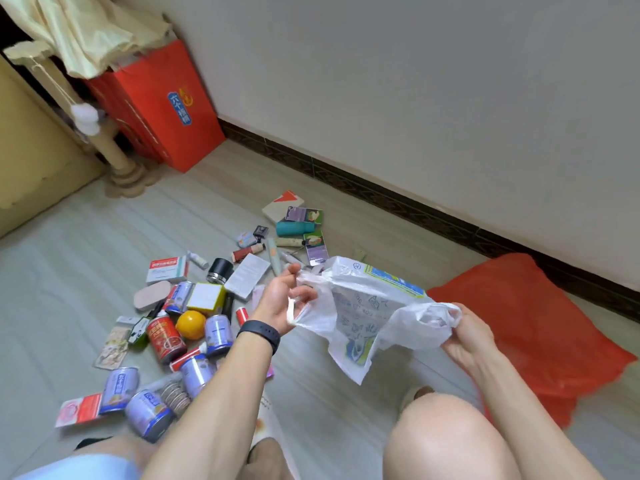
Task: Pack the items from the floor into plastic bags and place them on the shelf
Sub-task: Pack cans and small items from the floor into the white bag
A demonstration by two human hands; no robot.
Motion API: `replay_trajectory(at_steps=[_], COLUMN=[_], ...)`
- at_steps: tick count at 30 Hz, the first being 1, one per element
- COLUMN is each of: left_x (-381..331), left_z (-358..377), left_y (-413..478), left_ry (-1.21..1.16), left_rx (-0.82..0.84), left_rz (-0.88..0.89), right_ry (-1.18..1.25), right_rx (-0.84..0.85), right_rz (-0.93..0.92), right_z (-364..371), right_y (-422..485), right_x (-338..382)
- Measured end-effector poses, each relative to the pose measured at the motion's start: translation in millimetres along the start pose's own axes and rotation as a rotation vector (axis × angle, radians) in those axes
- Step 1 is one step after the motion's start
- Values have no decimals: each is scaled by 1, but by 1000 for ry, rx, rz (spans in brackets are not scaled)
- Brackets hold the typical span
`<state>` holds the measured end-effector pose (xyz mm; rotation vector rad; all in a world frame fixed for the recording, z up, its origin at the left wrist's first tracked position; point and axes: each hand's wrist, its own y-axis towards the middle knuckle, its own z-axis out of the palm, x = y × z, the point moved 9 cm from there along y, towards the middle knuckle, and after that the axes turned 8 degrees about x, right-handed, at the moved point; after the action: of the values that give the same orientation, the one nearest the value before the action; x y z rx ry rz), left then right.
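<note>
- I have the left hand (280,306) gripping one handle of the white bag (367,306), the loop caught between the thumb and curled fingers. A black band (259,332) sits on that wrist.
- The right hand (464,337) clutches the bag's other side, with plastic bunched in its closed fingers.
- The white bag hangs in the air between the two hands, pulled wide, above the floor (86,244) and ahead of my right knee (446,438) (it has blue and yellow print, too crumpled for me to read).
- Just past the left hand, a white box (247,280) and a black jar (220,270) lie on the floor, with a yellow box (206,297) beside them.
- Left of my forearm, a yellow ball (191,325) lies between a red can (165,337) and a purple can (218,330). More purple cans lie nearer to me.
- Farther out, a teal bottle (294,227) lies among small cartons, near the wall (415,81).
- A red bag (526,323) lies flat on the floor to the right of the right hand, near the wall.
- In the far left corner, a red carton (162,109) stands against the wall, next to a beige post (110,143).
</note>
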<state>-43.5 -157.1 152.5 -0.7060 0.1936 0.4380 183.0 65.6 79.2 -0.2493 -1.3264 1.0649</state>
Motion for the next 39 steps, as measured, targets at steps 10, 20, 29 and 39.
replay_trajectory(at_steps=[10, 20, 29, 39], left_x=[8, 2, -16, -35], left_z=[4, 38, 66, 18], left_y=[21, 17, -30, -18], left_ry=[1251, 2444, 2726, 3160], left_rx=[85, -10, -347, -505], left_rz=[-238, 106, 431, 3], right_ry=[-297, -2030, -1900, -2177], right_rx=[-9, 241, -56, -93], right_rz=[-292, -514, -568, -357], right_z=[1, 70, 55, 20], right_y=[-11, -52, -71, -49], right_x=[31, 16, 62, 84])
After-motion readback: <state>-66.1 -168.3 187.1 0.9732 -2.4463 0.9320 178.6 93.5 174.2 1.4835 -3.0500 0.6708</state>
